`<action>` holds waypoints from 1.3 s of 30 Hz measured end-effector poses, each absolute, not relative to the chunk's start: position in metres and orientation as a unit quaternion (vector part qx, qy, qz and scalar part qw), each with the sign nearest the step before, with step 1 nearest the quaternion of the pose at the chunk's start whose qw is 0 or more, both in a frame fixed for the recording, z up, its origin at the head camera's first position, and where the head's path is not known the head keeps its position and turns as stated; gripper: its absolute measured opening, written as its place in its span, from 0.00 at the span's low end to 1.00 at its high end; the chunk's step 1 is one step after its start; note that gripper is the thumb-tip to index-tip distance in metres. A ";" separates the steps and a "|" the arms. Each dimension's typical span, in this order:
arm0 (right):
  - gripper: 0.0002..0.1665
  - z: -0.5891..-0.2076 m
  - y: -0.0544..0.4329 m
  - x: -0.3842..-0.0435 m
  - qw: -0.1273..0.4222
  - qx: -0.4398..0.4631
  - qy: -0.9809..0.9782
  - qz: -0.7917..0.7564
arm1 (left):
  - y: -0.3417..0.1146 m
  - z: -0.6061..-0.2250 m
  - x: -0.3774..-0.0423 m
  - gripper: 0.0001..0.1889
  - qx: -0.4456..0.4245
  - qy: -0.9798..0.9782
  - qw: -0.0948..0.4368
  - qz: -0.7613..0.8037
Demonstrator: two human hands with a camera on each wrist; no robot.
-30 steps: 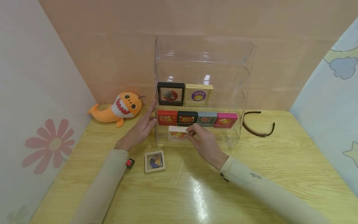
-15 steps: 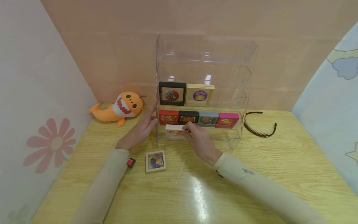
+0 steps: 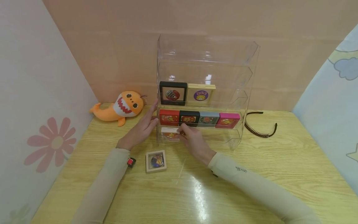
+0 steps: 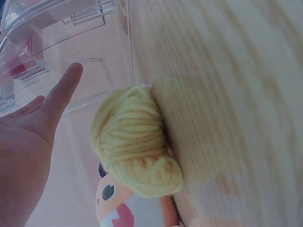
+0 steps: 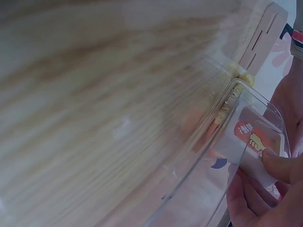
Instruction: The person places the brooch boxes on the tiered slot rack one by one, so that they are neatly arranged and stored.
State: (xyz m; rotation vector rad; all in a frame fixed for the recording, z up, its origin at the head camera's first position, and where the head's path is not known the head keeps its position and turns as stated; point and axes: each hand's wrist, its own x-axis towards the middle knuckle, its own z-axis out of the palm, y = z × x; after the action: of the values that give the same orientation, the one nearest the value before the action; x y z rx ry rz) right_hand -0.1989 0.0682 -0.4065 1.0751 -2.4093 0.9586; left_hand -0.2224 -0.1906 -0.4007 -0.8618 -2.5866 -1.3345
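Shelves (image 3: 207,62) hold seven boxes (image 3: 198,118).

We find little legible text. The right sleeve (image 3: 240,170) carries a small dark script mark — too small for us to read. The yellow frame (image 3: 200,93) on the clear display shelf (image 3: 253,73) shows tiny characters above its cartoon badge — also unreadable. No numbers or brand names elsewhere.

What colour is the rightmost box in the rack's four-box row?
Pink box, clearest in the head view.
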 end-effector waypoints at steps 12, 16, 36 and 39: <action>0.15 -0.398 0.066 -0.198 0.146 0.363 -0.860 0.328 | -0.190 -0.400 -0.222 0.36 -0.288 -0.849 0.056 -0.439; 0.14 -0.396 0.066 -0.197 0.147 0.362 -0.862 0.324 | -0.189 -0.399 -0.222 0.36 -0.289 -0.849 0.058 -0.438; 0.09 -0.383 0.077 -0.185 0.171 0.367 -0.857 0.320 | -0.190 -0.400 -0.222 0.36 -0.291 -0.850 0.061 -0.434; 0.09 -0.380 0.079 -0.181 0.169 0.356 -0.862 0.318 | -0.190 -0.401 -0.223 0.36 -0.294 -0.850 0.063 -0.433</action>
State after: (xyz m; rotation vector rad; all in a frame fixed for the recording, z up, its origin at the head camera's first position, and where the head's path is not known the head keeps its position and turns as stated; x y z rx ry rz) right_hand -0.1808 0.0786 -0.3798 1.0127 -2.4514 0.9055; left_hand -0.2226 -0.1905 -0.4009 -0.8876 -2.5674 -1.3093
